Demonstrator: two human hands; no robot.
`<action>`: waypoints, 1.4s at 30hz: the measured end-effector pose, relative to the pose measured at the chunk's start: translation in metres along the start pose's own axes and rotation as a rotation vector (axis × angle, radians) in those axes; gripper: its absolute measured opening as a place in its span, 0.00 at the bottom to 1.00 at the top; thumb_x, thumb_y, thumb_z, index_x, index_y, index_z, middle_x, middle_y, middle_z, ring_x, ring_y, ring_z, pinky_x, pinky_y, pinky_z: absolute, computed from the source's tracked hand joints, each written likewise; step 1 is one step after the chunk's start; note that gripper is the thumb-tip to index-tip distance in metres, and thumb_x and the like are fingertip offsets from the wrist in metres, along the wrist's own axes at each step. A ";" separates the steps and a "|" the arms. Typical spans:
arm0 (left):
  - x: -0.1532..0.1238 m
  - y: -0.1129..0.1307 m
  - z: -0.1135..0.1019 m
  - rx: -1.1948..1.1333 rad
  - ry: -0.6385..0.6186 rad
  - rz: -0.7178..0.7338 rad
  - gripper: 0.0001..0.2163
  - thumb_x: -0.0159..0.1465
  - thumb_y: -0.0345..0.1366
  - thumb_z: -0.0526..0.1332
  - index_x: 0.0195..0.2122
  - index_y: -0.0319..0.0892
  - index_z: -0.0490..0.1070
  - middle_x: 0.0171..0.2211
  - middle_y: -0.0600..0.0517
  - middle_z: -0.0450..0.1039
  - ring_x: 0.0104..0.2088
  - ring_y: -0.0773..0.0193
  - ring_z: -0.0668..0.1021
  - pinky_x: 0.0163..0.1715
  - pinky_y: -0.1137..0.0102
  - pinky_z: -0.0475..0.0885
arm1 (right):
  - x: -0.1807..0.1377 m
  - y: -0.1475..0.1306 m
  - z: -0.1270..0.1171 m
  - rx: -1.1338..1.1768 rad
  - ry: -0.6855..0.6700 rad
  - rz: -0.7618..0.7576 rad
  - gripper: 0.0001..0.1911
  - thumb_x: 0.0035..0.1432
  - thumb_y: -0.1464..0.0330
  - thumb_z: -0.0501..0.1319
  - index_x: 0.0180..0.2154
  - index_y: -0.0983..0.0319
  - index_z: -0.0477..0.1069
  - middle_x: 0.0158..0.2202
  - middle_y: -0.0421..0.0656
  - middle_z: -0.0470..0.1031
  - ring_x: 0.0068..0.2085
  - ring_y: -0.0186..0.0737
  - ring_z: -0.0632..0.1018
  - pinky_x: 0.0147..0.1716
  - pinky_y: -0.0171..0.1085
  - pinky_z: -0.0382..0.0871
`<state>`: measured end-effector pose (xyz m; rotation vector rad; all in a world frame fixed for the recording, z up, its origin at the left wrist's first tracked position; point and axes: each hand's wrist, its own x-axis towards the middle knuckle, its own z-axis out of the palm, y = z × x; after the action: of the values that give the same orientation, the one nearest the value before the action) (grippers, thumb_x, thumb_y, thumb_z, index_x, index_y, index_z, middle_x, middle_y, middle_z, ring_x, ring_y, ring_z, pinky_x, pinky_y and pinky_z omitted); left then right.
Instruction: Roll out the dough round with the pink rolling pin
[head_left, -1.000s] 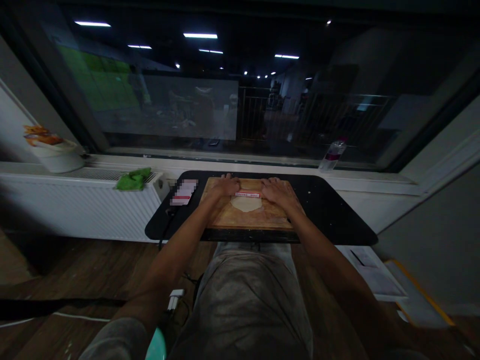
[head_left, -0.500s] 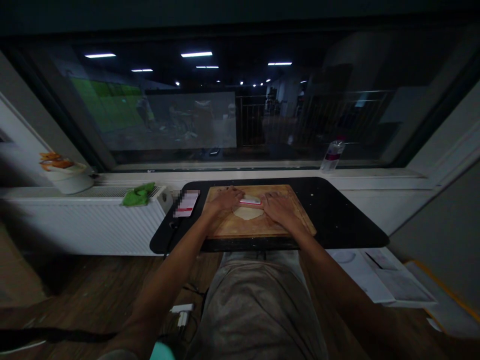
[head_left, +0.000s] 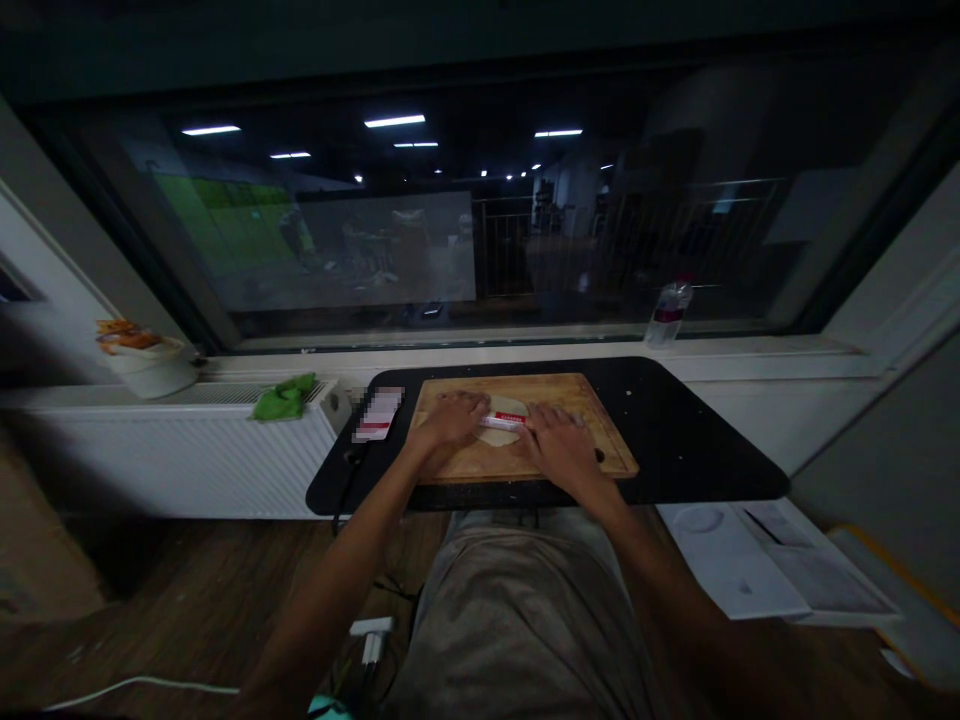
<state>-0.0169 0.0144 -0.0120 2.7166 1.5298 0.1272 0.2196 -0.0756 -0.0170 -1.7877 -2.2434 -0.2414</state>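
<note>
A wooden cutting board lies on a black table. A flat round of pale dough sits on the board. A white roller with a red label lies across the dough. My left hand presses on the roller's left end with the fingers laid flat. My right hand rests on its right end the same way.
A small white and red packet lies on the table left of the board. A green cloth sits on the white radiator, with a white bowl further left. A plastic bottle stands on the windowsill. Papers lie on the floor at right.
Both hands and the roller have moved toward me across the dough, from the far part of the board to its middle. More dough now shows beyond the roller.
</note>
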 end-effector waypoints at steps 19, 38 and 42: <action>0.053 -0.056 -0.030 -0.846 -0.112 -0.062 0.27 0.73 0.63 0.61 0.55 0.47 0.86 0.53 0.47 0.89 0.56 0.49 0.86 0.58 0.60 0.79 | 0.014 0.046 0.006 0.065 0.109 -0.146 0.19 0.83 0.60 0.56 0.64 0.60 0.76 0.60 0.54 0.81 0.61 0.57 0.76 0.64 0.52 0.61; 0.061 -0.020 -0.009 -0.659 -0.099 -0.063 0.23 0.50 0.55 0.82 0.31 0.43 0.79 0.30 0.50 0.80 0.36 0.54 0.81 0.33 0.67 0.70 | 0.018 0.051 0.015 0.047 0.210 0.141 0.25 0.85 0.60 0.46 0.69 0.62 0.70 0.61 0.59 0.79 0.63 0.60 0.75 0.61 0.51 0.67; 0.064 -0.022 -0.007 -0.709 -0.168 -0.091 0.21 0.53 0.55 0.79 0.29 0.42 0.79 0.28 0.51 0.79 0.31 0.58 0.79 0.30 0.67 0.67 | 0.017 0.048 0.013 0.049 0.197 0.154 0.24 0.85 0.60 0.47 0.69 0.62 0.71 0.61 0.60 0.79 0.63 0.59 0.75 0.61 0.51 0.67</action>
<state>-0.0033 0.0804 -0.0023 2.0438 1.2450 0.3517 0.2614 -0.0447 -0.0257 -1.8149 -1.9510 -0.3142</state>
